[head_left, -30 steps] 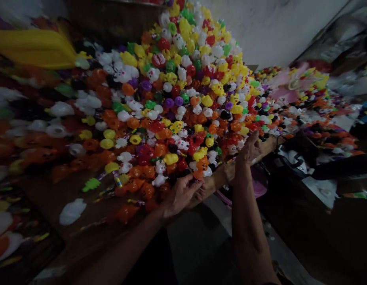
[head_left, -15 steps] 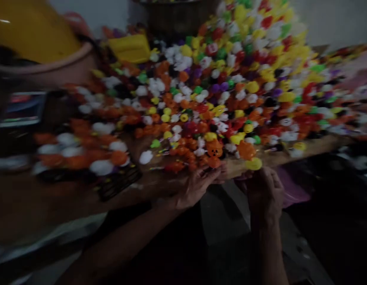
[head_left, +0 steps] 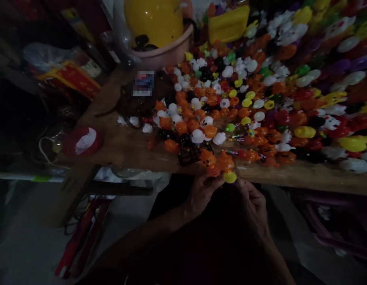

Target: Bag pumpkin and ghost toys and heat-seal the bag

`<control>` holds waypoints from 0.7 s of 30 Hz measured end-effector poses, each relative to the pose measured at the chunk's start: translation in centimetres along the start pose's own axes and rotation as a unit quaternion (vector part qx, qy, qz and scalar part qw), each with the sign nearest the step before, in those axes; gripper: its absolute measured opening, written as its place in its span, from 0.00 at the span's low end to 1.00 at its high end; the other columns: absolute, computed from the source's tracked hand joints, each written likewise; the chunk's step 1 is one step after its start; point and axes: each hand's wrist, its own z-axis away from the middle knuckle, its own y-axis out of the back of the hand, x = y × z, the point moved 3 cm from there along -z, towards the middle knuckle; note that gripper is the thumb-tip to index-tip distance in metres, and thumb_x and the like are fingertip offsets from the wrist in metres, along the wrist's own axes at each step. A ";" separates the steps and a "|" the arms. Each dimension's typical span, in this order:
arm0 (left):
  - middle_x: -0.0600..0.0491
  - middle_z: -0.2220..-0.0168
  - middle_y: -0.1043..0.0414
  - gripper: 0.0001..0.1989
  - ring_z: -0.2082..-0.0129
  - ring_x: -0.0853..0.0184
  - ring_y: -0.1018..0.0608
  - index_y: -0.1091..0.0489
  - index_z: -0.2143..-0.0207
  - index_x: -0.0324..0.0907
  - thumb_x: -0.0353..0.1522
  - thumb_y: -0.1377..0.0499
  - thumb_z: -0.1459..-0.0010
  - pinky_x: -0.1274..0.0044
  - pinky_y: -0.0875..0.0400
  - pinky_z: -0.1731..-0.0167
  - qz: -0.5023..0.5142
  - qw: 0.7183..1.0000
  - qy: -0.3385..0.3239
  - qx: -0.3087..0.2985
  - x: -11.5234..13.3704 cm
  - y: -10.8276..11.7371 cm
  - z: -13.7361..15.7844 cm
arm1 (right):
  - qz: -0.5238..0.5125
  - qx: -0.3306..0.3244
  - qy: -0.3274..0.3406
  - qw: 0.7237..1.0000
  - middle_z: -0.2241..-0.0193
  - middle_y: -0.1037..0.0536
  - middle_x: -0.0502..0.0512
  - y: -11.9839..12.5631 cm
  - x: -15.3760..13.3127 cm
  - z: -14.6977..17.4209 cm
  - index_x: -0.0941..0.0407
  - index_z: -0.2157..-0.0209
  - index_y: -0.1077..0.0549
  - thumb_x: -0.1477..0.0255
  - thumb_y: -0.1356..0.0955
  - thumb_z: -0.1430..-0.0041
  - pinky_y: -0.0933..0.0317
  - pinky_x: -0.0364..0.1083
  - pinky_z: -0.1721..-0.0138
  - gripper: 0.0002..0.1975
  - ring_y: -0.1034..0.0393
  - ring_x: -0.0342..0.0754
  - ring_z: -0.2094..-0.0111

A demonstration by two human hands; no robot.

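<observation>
My left hand (head_left: 199, 196) is closed around an orange plastic figure (head_left: 207, 159) with a dark printed face, held upright at the table's front edge. Beside it stands a second orange figure (head_left: 226, 161) on a round yellow base (head_left: 230, 177). My left thumb reaches close to that base. The fingers of my right hand (head_left: 253, 200) are pinched together at the base's right side; dim light hides exactly how they grip it. Just behind the figures lies a black grid-like tray (head_left: 189, 155), with orange and white plastic pieces (head_left: 198, 136) beyond it.
Heaped plastic figures (head_left: 278, 107) cover the wooden table (head_left: 126, 152) to the right. Farther back stand a yellow basket (head_left: 229, 25) and a pink tub (head_left: 162, 56) holding a yellow helmet-like object (head_left: 153, 21). A red tape roll (head_left: 82, 141) lies at left.
My view has swung left, bringing the tape roll and floor into sight. My hands have come closer together, so the two orange figures now stand side by side.
</observation>
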 end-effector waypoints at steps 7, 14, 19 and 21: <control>0.51 0.62 0.18 0.14 0.60 0.63 0.18 0.19 0.62 0.41 0.43 0.30 0.43 0.73 0.23 0.55 -0.084 0.992 -0.097 0.001 1.2 1.8 1.7 | 0.313 -0.070 0.198 0.926 0.69 0.22 0.52 -0.4 -0.8 0.2 0.55 0.61 0.22 0.67 0.31 0.35 0.35 0.42 0.67 0.07 0.28 0.45 0.69; 0.48 0.51 0.19 0.12 0.51 0.61 0.18 0.19 0.52 0.46 0.36 0.38 0.35 0.70 0.25 0.47 -0.194 0.971 -0.142 -0.002 0.6 6.1 3.0 | 0.363 -0.054 0.236 0.900 0.61 0.21 0.56 0.8 -0.2 -1.2 0.51 0.59 0.20 0.67 0.32 0.34 0.33 0.44 0.66 0.08 0.25 0.49 0.64; 0.47 0.54 0.18 0.12 0.53 0.60 0.18 0.20 0.55 0.44 0.38 0.41 0.33 0.71 0.24 0.50 -0.243 0.949 -0.147 0.134 0.8 10.4 3.1 | 0.317 -0.002 0.141 0.938 0.62 0.17 0.56 -0.1 0.9 -2.5 0.54 0.57 0.19 0.59 0.26 0.41 0.31 0.51 0.56 0.15 0.23 0.54 0.60; 0.46 0.55 0.18 0.12 0.50 0.60 0.19 0.20 0.54 0.43 0.36 0.41 0.34 0.69 0.26 0.45 -0.321 0.915 -0.191 0.154 1.6 11.1 2.8 | 0.285 -0.007 0.095 0.954 0.61 0.17 0.56 -0.8 0.9 -3.3 0.54 0.58 0.19 0.58 0.26 0.42 0.32 0.51 0.53 0.17 0.23 0.54 0.58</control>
